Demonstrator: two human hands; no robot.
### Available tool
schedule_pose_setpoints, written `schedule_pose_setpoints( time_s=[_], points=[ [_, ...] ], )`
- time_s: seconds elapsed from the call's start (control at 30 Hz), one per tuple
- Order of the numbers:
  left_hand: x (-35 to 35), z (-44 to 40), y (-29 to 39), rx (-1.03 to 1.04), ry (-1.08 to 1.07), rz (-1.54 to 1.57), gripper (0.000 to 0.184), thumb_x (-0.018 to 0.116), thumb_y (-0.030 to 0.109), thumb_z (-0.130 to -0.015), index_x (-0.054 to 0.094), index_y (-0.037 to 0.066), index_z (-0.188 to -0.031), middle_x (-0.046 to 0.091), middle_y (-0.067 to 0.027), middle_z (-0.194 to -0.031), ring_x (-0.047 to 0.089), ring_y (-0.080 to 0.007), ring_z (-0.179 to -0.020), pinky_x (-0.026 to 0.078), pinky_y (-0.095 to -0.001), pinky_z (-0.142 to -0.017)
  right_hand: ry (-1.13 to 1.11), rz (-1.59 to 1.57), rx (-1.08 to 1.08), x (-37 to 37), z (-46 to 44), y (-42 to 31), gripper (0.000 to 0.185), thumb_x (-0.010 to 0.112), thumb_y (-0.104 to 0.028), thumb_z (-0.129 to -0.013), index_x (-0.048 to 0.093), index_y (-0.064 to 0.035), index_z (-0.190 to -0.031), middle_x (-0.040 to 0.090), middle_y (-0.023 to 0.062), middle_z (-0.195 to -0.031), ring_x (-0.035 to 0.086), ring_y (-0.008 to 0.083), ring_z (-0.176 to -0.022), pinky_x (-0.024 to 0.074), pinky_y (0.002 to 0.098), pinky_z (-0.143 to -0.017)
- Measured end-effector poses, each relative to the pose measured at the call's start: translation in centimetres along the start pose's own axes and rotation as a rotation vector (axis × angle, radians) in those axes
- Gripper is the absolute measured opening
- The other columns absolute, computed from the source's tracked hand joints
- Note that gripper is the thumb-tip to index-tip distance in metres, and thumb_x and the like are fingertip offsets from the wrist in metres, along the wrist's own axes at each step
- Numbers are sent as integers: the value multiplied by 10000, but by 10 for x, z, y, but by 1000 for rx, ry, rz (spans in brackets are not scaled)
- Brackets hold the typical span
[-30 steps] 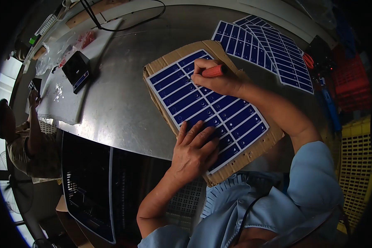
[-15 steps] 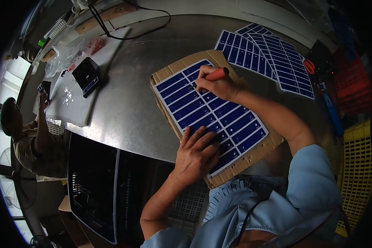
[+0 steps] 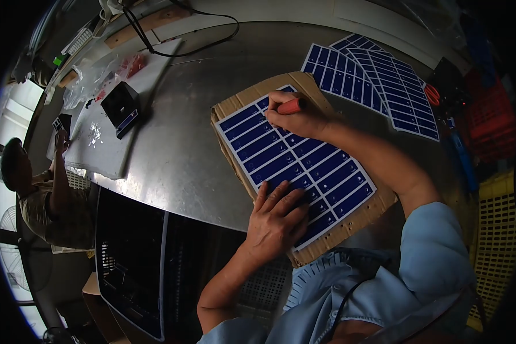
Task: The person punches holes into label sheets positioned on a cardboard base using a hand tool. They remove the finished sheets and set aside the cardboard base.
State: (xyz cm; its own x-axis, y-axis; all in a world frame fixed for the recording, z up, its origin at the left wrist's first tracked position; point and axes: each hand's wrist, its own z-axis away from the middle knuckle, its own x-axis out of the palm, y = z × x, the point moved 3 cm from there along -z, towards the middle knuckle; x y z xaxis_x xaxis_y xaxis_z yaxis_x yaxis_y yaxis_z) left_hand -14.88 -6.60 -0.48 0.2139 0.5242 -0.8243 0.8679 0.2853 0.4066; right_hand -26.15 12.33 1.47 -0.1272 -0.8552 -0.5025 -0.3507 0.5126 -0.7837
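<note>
A sheet of dark blue rectangular labels with white borders [image 3: 318,184] lies on a piece of brown cardboard [image 3: 376,213] at the table's near edge. My right hand [image 3: 292,117] is closed around a red-handled tool [image 3: 293,106] over the upper part of the sheet; the tool's tip is hidden by my fingers. Small pale round marks show on several labels. Flat on the lower left of the sheet rests my left hand [image 3: 274,221], fingers spread and holding nothing.
More blue label sheets [image 3: 393,83] overlap at the back right, beside red-handled scissors [image 3: 432,94]. A black box-like part [image 3: 120,109] and a clear plastic bag [image 3: 80,86] sit on a pale board at left. A co-worker [image 3: 46,195] is at the far left. A yellow crate [image 3: 493,246] stands at right.
My right hand has shifted slightly left with the red-handled tool, whose handle end now points more toward the camera. My left hand stays on the sheet. The whole view has shifted slightly.
</note>
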Motion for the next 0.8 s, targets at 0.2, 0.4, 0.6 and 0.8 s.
schedule_pose_setpoints(
  time_s=[0.2, 0.4, 0.6, 0.8],
  points=[
    [-3, -2, 3, -8, -8, -10, 215, 693, 120, -715, 687, 116, -930, 604, -94, -1167, 512, -322, -1194, 271, -535, -1070, -109, 263, -146, 13, -11, -11, 147, 564, -195, -796, 498, -76, -740, 621, 128, -681, 620, 321, -659, 476, 375, -594],
    [-4, -3, 4, -36, 0, 0, 209, 688, 119, -717, 687, 118, -926, 605, -91, -1168, 511, -318, -1196, 275, -535, -1068, -11, -59, 15, 1, 2, 2, 169, 566, -188, -836, 505, -47, -765, 617, 85, -705, 618, 192, -659, 486, 283, -577],
    [-3, -2, 2, -33, -8, -4, 219, 690, 133, -715, 688, 129, -934, 602, -80, -1177, 512, -314, -1196, 277, -532, -1069, 63, -258, 193, 7, -4, 13, 168, 573, -179, -882, 516, -47, -796, 607, 43, -770, 603, 96, -703, 509, 223, -575],
    [-4, -2, 1, -18, -5, -4, 217, 695, 138, -715, 689, 128, -932, 602, -83, -1174, 514, -312, -1195, 279, -530, -1069, 58, -82, 110, 8, -9, 14, 182, 589, -196, -877, 525, -44, -799, 602, 31, -762, 589, 85, -661, 503, 220, -553]
  ],
)
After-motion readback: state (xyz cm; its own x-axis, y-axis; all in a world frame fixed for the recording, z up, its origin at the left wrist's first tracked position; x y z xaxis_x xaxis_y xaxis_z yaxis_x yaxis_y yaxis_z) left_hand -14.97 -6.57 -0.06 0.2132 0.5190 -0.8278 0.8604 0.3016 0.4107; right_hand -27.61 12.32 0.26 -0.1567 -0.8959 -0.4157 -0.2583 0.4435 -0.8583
